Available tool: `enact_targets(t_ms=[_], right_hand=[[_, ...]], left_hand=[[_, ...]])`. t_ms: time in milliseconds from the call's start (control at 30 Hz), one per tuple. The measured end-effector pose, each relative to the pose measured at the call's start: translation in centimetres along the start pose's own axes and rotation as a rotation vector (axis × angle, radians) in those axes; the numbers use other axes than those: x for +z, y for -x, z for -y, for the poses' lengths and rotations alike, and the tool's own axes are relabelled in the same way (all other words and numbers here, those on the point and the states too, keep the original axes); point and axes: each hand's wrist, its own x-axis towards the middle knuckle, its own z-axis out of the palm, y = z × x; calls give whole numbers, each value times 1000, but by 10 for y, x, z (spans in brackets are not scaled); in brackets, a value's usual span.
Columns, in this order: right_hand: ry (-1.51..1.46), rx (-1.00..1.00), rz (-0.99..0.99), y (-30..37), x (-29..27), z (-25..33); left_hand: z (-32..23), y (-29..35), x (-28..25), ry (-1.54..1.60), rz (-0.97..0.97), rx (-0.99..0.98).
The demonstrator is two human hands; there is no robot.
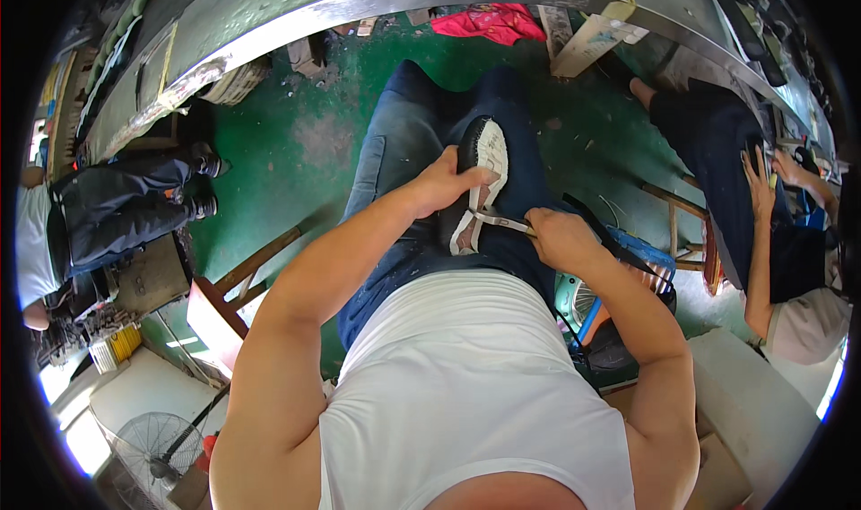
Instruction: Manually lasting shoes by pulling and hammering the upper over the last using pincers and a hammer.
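Note:
Across my lap lies a shoe [489, 156], sole side up, with a dark upper and a whitish, rough underside. My left hand [442, 183] is closed around its middle, the thumb pressed across the underside. From the right, my right hand [563, 238] grips the handle of metal pincers [504, 223]. The head of the pincers touches the shoe near the end closest to my body, beside a brownish opening in the pale lining. Whether the jaws are closed on the material is too small to tell.
A long metal-edged bench [377, 0] curves across the far side. On the green floor [296, 106] lies a red cloth [491, 26]. A co-worker [789, 232] sits at right, another person [117, 209] at left. Wooden stools [674, 218] and a fan [161, 461] stand nearby.

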Motion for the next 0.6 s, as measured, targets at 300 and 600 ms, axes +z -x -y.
enact_targets(t_ms=[300, 600], right_hand=[[181, -73, -115, 24, 3, 22], [-616, 167, 525, 3, -8, -26]], left_hand=[[26, 9, 21, 46, -118, 171], [46, 35, 10, -566, -147, 330]])
